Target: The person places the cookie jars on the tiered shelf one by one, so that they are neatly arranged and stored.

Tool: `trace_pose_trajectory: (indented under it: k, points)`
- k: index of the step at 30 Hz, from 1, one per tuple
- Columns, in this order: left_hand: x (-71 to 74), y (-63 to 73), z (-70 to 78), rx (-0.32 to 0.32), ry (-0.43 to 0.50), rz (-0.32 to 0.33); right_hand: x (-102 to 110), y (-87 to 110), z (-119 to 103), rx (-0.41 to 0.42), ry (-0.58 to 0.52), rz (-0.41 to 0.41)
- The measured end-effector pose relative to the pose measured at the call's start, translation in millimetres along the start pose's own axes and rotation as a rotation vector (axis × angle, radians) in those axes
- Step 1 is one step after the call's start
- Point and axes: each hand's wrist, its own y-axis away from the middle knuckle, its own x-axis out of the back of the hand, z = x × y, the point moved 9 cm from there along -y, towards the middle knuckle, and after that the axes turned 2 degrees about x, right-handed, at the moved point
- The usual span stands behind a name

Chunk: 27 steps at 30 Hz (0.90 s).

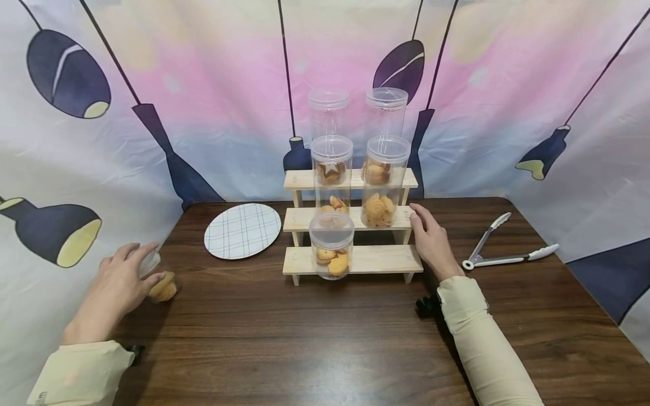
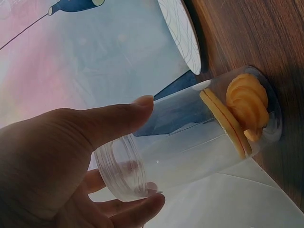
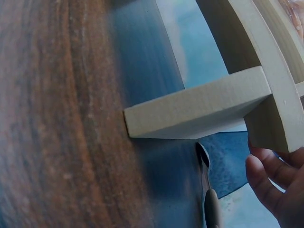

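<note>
At the table's left edge, my left hand (image 1: 114,282) grips a clear plastic jar (image 2: 185,137) near its ridged lid. Thumb and fingers wrap the lid end in the left wrist view, and the jar tilts. A swirled cookie (image 2: 248,102) and a flat sandwich cookie (image 2: 225,123) lie at its bottom. My right hand (image 1: 434,242) has its fingertips at the right end of the middle step of a three-step wooden rack (image 1: 383,259). In the right wrist view, its fingers (image 3: 280,168) touch the plank's end.
Several clear jars of cookies stand on the rack, including a short jar (image 1: 332,248) on the lowest step. A checked oval plate (image 1: 242,231) lies left of the rack. White-tipped tongs (image 1: 500,260) lie spread at right. A printed cloth (image 1: 233,113) hangs behind the table (image 1: 284,349).
</note>
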Motion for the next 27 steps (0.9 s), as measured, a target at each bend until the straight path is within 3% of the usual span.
trace_pose_trajectory:
  k: [8,15,22,27]
  points:
    - [1.1,2.0,0.5,-0.011,0.016,0.008,-1,0.3,0,-0.008,0.0,-0.008]
    - [3.4,1.8,9.3,-0.015,0.02,-0.016,0,0.4,0,0.004,-0.001,0.002]
    - [18.7,3.7,40.6,-0.125,0.045,0.078,0,0.9,0,0.008,-0.009,-0.001]
    - [25.4,4.3,69.5,-0.158,0.062,0.083,0,0.9,-1,0.006,-0.011,-0.003]
